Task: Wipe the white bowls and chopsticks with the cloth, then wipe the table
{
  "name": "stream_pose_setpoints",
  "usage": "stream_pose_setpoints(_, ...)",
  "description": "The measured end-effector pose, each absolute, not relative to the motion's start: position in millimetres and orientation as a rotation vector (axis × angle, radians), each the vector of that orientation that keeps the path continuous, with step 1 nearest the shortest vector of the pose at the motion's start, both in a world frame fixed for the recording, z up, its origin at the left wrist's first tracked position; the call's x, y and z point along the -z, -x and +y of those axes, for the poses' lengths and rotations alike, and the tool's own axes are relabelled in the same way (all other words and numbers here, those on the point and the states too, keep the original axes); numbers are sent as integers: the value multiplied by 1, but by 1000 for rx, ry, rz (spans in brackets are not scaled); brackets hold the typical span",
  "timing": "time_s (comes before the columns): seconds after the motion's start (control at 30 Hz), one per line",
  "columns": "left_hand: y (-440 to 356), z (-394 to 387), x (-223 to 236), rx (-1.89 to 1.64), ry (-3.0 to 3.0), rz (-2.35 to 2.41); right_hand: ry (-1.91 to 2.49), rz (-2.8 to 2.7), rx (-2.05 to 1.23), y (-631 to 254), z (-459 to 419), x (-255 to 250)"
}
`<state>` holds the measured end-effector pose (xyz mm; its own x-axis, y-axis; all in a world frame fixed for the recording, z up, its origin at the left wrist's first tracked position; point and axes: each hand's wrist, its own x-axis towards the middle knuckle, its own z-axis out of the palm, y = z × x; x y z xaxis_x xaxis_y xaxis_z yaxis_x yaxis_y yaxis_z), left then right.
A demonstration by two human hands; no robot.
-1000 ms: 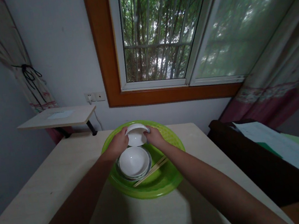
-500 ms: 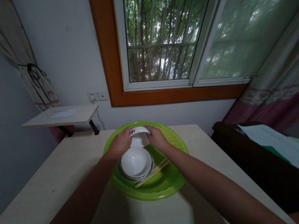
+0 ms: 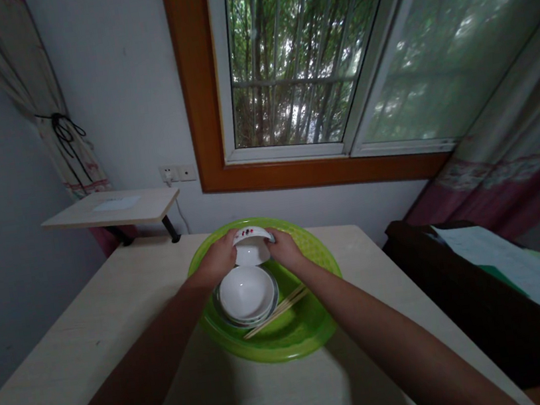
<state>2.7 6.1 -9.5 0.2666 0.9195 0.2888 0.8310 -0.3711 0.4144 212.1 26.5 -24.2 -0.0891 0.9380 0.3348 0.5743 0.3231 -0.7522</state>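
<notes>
My left hand [image 3: 220,255] and my right hand [image 3: 284,247] grip opposite sides of a white bowl [image 3: 251,252] with small red and dark marks on its outside. The bowl is tilted so that its inside faces me, over the far part of a large green basin [image 3: 278,352]. Just nearer to me, a stack of white bowls [image 3: 246,293] sits in the basin on what looks like a grey-rimmed plate. Wooden chopsticks [image 3: 278,310] lie slantwise to the right of the stack. My fingertips are hidden behind the held bowl.
The basin stands on a pale wooden table [image 3: 133,336]. A small raised shelf [image 3: 145,210] with a paper on it is at the back left. Beyond are a wall socket [image 3: 178,173] and a window. Papers [image 3: 509,262] lie on a dark surface at the right.
The held bowl has turned slightly, so more of its marked outside shows. Both hands keep their hold at nearly the same place; the stack and chopsticks stay put.
</notes>
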Motion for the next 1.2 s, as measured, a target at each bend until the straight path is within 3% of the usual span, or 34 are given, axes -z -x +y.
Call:
stream_pose_setpoints(0.33, -6, 0, 10, -544, -2552, 1682, 1245, -2042, -304, -212, 17, 21)
stream_pose_setpoints(0.83, -3, 3, 9, -801, -2339, 1602, 1389, -1657, -592, -213, 31, 29)
stream_pose_setpoints(1.2, -2, 5, 17, -671, -2508, 1602, 1186, -1993, -387, -215, 20, 23)
